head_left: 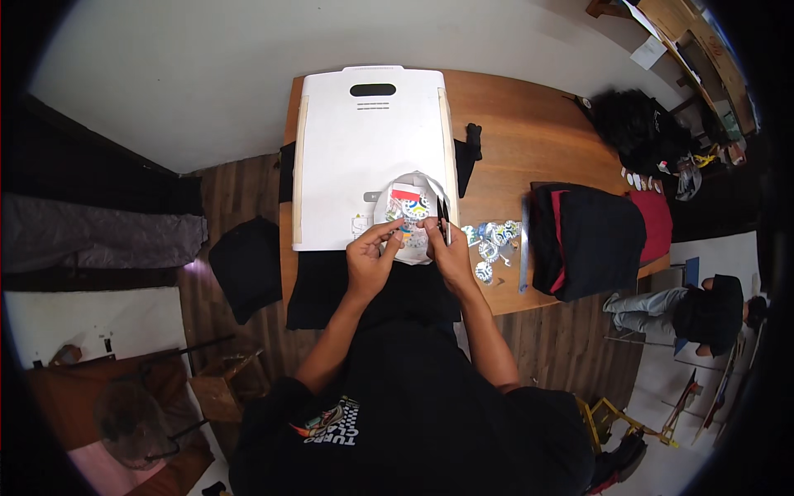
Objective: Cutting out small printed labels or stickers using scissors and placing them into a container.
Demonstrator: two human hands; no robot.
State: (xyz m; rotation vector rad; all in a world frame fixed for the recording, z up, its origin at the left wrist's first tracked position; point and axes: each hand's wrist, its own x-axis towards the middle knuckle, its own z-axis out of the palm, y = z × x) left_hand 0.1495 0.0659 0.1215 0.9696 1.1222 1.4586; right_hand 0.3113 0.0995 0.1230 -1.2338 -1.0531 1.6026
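Observation:
My left hand (374,252) is closed in a pinch over the near part of a round white container (385,198). Whatever sits between its fingertips is too small to name. Close beside it, my right hand (447,248) is closed too, with a slim dark tool (442,211) with a pale edge lying along its fingers. Colourful printed pieces (416,203), one with a red band, show inside the container. It rests at the near right corner of a large white flat-topped machine or board (368,149) with a dark oval slot.
Round printed cutouts (490,244) lie right of my hands, beside a metal ruler (524,244). Folded black and red cloth (591,240) is stacked farther right on the wooden table (513,124). Black fabric (364,289) hangs at the near edge. Another person (707,314) stands far right.

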